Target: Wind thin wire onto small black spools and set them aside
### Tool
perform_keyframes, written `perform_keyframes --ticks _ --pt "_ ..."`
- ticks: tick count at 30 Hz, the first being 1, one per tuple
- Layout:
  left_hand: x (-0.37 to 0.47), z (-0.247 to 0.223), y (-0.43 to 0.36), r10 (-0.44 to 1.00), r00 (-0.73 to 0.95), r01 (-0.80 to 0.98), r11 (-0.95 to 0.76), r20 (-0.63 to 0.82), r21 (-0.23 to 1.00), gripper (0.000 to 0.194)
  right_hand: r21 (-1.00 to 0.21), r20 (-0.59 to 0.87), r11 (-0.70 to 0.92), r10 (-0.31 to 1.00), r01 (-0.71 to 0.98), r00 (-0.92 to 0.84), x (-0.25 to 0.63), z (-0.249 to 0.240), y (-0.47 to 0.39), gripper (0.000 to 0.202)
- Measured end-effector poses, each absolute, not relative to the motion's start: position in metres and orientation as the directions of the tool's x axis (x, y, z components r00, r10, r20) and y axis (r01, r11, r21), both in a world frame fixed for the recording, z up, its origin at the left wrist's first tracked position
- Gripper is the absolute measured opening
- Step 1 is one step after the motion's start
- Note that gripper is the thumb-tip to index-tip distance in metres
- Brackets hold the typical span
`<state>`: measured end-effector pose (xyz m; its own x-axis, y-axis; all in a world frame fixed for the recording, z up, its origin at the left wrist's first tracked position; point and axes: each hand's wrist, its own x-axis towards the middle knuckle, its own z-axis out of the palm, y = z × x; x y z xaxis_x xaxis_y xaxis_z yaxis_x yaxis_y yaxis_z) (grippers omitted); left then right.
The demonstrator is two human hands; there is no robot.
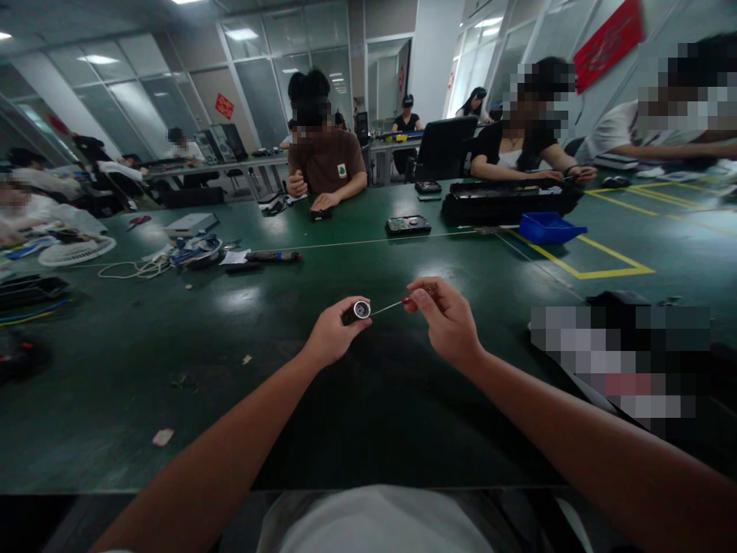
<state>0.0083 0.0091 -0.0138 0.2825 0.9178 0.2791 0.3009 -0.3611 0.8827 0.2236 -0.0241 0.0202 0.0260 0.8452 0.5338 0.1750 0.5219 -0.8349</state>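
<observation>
My left hand (335, 332) is closed around a small dark cylindrical part (361, 310), whose round, silver-rimmed end faces me. In my right hand (446, 319) is a screwdriver (407, 299) with a red handle, pinched between thumb and fingers. Its thin metal shaft points left, and the tip is at or close to the rim of the cylinder; whether they touch I cannot tell. Both hands are above the green table (230, 399), near its front edge.
A blue tray (550, 228), a long black housing (510, 202) and a circuit-board device (408, 224) lie farther back. Tangled cables (196, 252) and a dark rod-shaped tool (273, 257) are at left. Across the table sits a person in brown (327, 157).
</observation>
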Motion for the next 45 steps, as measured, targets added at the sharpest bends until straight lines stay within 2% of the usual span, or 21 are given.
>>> perform_keyframes --ticks 7,19,32,41,45 --pt "0.007 -0.012 0.006 0.918 0.291 0.409 -0.375 0.27 0.832 0.037 -0.836 0.5 0.494 0.865 0.24 -0.04 0.22 0.02 -0.023 0.016" --pt "0.005 -0.011 0.005 0.909 0.27 0.483 -0.412 0.317 0.773 0.039 -0.756 0.519 0.494 0.852 0.429 -0.068 0.221 0.026 -0.029 0.02" --pt "0.0 -0.015 0.007 0.91 0.285 0.514 -0.411 0.302 0.753 0.041 -0.833 0.444 0.438 0.894 0.339 -0.064 0.22 0.024 -0.026 0.022" --pt "-0.001 -0.008 0.004 0.898 0.274 0.529 -0.44 0.345 0.726 0.039 -0.807 0.449 0.402 0.894 0.433 0.007 0.22 0.024 -0.023 0.023" --pt "-0.002 -0.008 0.004 0.899 0.273 0.533 -0.439 0.344 0.724 0.039 -0.824 0.428 0.384 0.904 0.416 0.014 0.221 0.022 -0.02 0.024"
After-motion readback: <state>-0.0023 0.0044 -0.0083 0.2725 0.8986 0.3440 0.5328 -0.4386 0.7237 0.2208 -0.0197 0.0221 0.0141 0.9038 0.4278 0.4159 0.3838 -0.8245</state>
